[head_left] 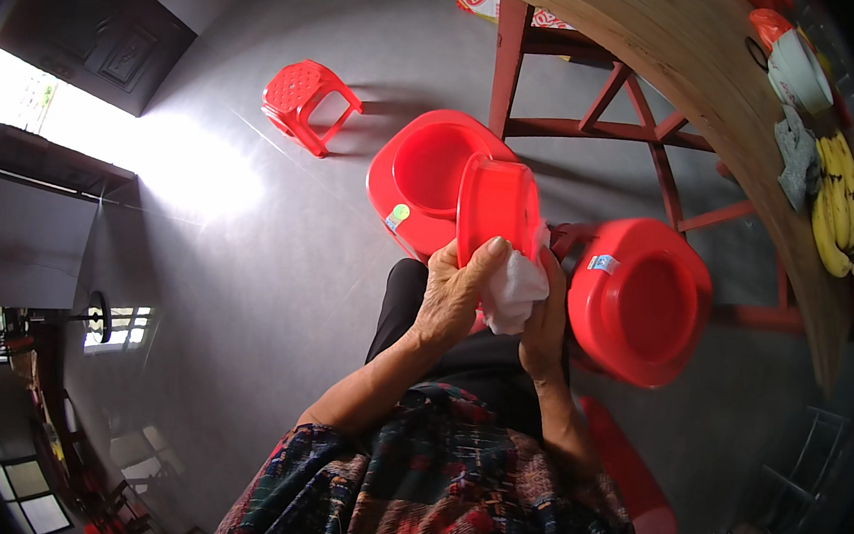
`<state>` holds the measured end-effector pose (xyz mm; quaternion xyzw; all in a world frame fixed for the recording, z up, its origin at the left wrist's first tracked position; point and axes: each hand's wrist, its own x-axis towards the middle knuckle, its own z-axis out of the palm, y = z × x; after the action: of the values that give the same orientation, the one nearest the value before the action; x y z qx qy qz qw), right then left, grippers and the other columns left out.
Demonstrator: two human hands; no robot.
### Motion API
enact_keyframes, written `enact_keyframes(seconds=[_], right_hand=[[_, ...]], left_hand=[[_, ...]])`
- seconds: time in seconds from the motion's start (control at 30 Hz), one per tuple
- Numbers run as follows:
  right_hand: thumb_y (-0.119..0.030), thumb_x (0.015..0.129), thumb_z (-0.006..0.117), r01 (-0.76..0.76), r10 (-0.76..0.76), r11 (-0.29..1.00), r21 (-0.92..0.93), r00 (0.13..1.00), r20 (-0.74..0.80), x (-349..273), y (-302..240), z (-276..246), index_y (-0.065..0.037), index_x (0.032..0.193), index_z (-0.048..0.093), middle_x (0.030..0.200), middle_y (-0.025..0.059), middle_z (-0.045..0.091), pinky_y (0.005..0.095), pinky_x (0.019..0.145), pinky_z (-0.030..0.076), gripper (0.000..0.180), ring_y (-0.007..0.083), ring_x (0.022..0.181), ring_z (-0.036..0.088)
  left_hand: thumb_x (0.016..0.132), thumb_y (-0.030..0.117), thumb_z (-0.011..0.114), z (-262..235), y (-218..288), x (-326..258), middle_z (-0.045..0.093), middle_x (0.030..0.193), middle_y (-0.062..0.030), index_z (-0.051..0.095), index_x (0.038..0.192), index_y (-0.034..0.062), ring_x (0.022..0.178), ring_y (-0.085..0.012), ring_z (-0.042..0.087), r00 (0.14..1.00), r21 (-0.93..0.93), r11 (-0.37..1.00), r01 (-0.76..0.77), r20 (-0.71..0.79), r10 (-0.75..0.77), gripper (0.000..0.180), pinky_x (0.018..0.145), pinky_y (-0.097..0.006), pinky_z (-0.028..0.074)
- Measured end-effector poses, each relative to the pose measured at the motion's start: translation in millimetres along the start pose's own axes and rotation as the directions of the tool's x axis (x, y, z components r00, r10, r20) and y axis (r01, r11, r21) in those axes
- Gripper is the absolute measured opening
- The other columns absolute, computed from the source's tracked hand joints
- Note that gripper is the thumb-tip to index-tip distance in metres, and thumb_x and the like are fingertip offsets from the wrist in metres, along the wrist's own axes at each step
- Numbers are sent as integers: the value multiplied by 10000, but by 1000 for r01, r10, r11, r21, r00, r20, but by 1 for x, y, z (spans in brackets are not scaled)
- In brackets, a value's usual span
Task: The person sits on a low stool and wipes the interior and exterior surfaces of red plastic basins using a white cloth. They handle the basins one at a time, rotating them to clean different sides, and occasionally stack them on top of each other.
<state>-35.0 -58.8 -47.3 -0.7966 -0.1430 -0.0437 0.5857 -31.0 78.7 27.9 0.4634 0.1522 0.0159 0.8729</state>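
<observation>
In front of me I hold up a small red plastic tub [497,207], tilted, with a wide rim along its left side. My left hand [456,284] grips the tub's near end, thumb pressed on the rim. A bunched white cloth [517,292] lies against the tub's near end, with my right hand [545,317] closed around its right side. Just behind the tub stands a red plastic seat-shaped piece [384,178] with a round hollow and a green sticker. A similar red piece [691,288], with a blue-white sticker, is right of my right hand.
A small red stool [305,102] stands on the grey floor farther left. A wooden table [703,78] with dark red legs curves along the right, bearing bananas [833,204], a grey cloth [797,156] and a white bowl [801,74]. Bright light comes through a doorway at left.
</observation>
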Motion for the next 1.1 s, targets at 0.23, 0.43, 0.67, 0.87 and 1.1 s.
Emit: enact_keyframes(seconds=[0.23,0.43,0.67,0.87,1.1], right_hand=[[-159,944,468,-380,375,790,481,920,111,21,14,-19,6,1223,480,1115,104,574,310,850,466,324,185,993,565],[-191,863,611,-711,234,210,672,703,671,-5,9,-35,13,1074,548,931,106,628,258,523,489,300,174,742,628],[-108,864,541,-716,500,475,511,698,513,-15,-8,-31,-17,1133,565,893,105,669,217,543,485,285,107,666,620],[-86,852,522,-726,509,535,432,685,522,-32,2,-35,-12,1131,567,890,85,668,235,653,492,291,119,758,630],[-57,877,499,-730,512,534,425,680,524,-39,7,-34,8,1146,560,925,100,669,251,705,502,283,140,815,642]], left_hand=[[847,177,692,0,-9,-23,632,916,14,621,1044,0,883,-54,543,957,324,946,-21,281,-75,274,777,-257,473],[730,130,732,-10,-6,4,583,1166,-198,602,1031,3,1017,-347,599,816,693,439,-571,535,217,352,817,-376,519],[793,162,644,-63,-9,84,583,1223,-99,549,865,24,1012,-317,599,800,827,-148,-542,562,212,183,738,-382,527],[828,200,594,-96,-28,124,596,1187,-116,559,915,44,1001,-328,599,814,798,-334,-501,566,132,183,731,-408,524],[829,198,576,-113,-49,143,629,1066,-110,550,945,45,888,-323,613,802,765,-381,-519,590,92,194,647,-426,508]])
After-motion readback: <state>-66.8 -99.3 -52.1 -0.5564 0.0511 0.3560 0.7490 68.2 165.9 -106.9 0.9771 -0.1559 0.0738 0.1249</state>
